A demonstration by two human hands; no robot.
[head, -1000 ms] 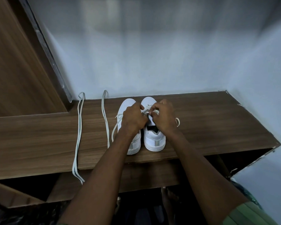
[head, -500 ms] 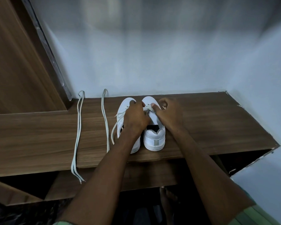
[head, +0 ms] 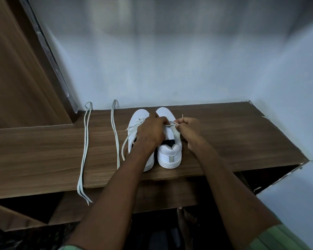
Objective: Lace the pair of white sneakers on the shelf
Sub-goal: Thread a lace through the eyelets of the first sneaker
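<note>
From the head view I see both white sneakers [head: 167,141] side by side at the shelf's [head: 233,141] front edge, heels toward me. My left hand [head: 151,131] rests curled on their tops; whether it grips anything I cannot tell. My right hand [head: 188,129] pinches a lace [head: 175,131] on the right sneaker. Two spare laces [head: 84,150] lie leftward.

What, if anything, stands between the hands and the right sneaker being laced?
Nothing visible does. The left hand and right hand are already over the right sneaker, pinching its lace.
</note>
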